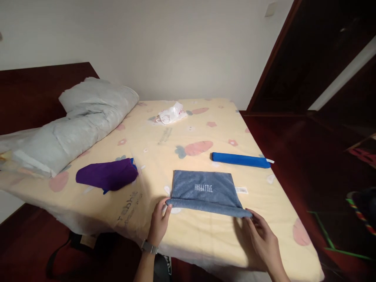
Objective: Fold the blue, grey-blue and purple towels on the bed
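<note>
A grey-blue towel (188, 182) lies on the bed, its near edge rolled into a narrow tube. White lettering on its flat part appears upside down to me, and a white tag sticks out at its right side. My left hand (160, 217) pinches the left end of the roll between thumb and fingers. At the roll's right end, my right hand (261, 233) grips it in the same way. Beyond the towel to the right lies a tightly rolled blue cloth (241, 159) with a white tag. To the left is a folded purple cloth (107, 175) with blue showing beneath.
The bed (158, 172) has a yellow sheet with carrot and flower prints. A crumpled white plastic bag (172, 113) lies toward the wall. At the left, a bunched grey quilt (85, 113) rests near the dark headboard (32, 90). A black bag strap (55, 250) shows on the floor.
</note>
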Demonstrator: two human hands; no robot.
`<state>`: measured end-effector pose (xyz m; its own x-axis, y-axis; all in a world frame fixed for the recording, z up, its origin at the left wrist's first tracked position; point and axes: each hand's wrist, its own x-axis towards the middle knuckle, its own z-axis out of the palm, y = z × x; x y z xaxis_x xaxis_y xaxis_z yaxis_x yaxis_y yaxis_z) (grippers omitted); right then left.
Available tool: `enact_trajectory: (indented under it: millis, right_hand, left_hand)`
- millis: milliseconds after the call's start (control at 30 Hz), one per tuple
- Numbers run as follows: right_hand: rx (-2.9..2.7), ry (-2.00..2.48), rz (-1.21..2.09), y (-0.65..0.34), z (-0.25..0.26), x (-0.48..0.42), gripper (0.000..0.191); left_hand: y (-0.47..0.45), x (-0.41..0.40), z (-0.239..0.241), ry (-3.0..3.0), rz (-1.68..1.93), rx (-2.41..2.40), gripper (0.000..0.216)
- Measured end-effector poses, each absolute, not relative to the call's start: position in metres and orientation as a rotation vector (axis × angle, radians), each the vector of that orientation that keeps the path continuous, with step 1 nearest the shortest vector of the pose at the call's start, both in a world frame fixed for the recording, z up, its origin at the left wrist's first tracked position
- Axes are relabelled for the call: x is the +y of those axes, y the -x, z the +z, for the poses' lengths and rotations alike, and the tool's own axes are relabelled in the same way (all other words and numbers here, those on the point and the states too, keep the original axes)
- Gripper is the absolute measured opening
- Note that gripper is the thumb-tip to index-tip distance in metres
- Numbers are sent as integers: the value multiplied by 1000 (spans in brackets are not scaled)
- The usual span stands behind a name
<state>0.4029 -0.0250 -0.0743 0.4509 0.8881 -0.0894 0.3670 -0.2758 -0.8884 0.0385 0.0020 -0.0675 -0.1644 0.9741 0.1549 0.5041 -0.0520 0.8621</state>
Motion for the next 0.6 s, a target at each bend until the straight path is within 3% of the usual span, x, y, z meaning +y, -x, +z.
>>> enact_trajectory:
  millis: [433, 600]
  right_hand:
    - [-1270, 1941, 775, -405, -77, -24, 59]
    - [-1326, 1922, 774, -401, -75, -22, 60]
  left_hand:
    - [-38, 1, -69, -1547, 1078, 1667, 45]
    - [-42, 3, -69, -1604, 1056, 1715, 37]
